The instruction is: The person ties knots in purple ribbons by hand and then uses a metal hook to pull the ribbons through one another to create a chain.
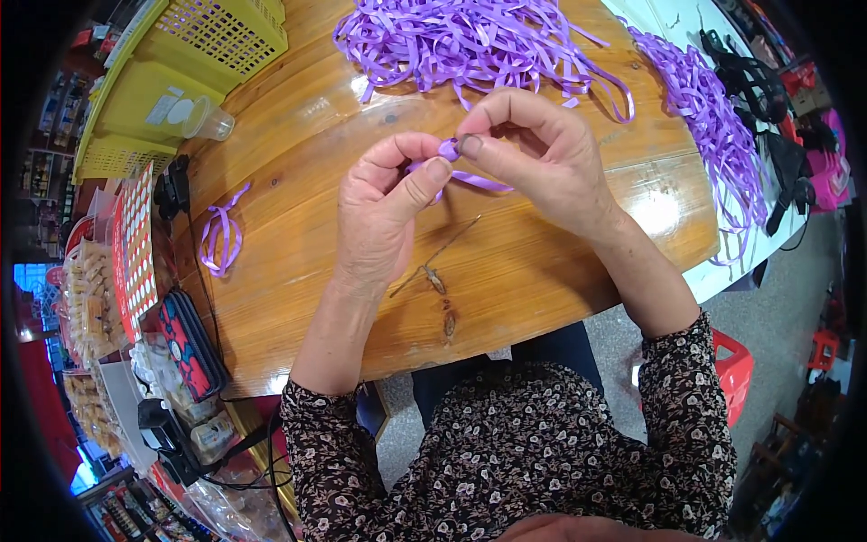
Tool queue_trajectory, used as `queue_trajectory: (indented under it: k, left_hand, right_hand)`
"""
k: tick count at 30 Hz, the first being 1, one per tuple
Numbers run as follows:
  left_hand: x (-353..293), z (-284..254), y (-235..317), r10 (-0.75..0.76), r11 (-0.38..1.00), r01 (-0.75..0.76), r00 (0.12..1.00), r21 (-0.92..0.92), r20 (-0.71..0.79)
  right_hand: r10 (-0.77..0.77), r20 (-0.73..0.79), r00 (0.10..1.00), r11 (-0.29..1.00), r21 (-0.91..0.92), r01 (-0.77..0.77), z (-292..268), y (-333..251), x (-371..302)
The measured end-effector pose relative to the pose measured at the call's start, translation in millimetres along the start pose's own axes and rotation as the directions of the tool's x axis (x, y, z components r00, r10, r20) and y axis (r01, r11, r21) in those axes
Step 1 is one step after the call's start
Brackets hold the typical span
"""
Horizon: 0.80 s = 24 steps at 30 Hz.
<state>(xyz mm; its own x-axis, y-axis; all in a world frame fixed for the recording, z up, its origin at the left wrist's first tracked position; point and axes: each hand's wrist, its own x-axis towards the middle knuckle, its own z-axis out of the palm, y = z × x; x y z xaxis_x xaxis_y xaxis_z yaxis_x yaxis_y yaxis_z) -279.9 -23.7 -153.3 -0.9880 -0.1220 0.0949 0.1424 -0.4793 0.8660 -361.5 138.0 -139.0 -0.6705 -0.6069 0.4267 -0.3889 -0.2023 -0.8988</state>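
Above the wooden table, both hands meet at a purple ribbon [479, 182], which is bunched or knotted where the fingers pinch it. My left hand [384, 203] grips it between thumb and forefinger. From the other side my right hand [546, 163] pinches the same spot with thumb and forefinger; a small dark bit shows at its thumb tip, too small to name. A length of the ribbon trails toward the right below the right hand. Under the hands, a thin brown twig-like piece [452, 242] lies on the wood, or may be a mark in it; I cannot tell.
A big heap of purple ribbons [470, 45] covers the table's far side, and another pile [700, 117] hangs at the right edge. One looped ribbon [219, 237] lies left. Yellow baskets [135, 108], a clear plastic cup [212, 120] and a patterned wallet [191, 343] line the left side.
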Motion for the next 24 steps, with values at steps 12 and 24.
queue_trajectory:
  k: [12, 24]
  left_hand:
    - [-0.1, -2.2, 3.1, -0.006, 0.999, 0.008, 0.999, 0.037, -0.036]
    - [-0.2, -0.2, 1.9, -0.011, 0.977, 0.028, 0.997, 0.21, -0.082]
  right_hand:
    - [0.077, 0.068, 0.995, 0.997, 0.009, -0.078, -10.6, -1.3, 2.6]
    - [-0.443, 0.211, 0.872, 0.599, -0.653, 0.463, -8.8, -4.2, 2.9]
